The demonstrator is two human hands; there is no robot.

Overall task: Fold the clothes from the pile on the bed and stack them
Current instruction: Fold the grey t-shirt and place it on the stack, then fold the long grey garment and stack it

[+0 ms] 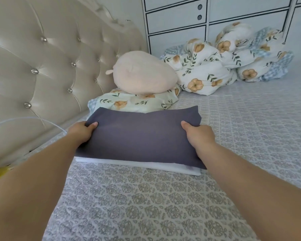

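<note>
A folded dark grey garment (pixel 139 136) is lying as a smooth, soft rectangle on top of a folded white garment (pixel 163 166), whose thin edge is showing along the near side. The two are forming a small stack on the bed (pixel 233 136), which is covered in a quilted sheet printed with grey leafy medallions.

The left hand (pixel 81 132) is gripping the grey garment's left end, thumb curled over the top and fingers tucked underneath. The right hand (pixel 198 134) is gripping the right end the same way.

Just behind the stack, a rounded, plush peach cushion (pixel 144 75) is resting on a floral pillow (pixel 134 101). A bunched floral duvet (pixel 224 58) is sitting farther back, against a white drawer unit (pixel 181 20). A tufted, glossy beige headboard (pixel 42 66) with crystal buttons is standing to the left.
</note>
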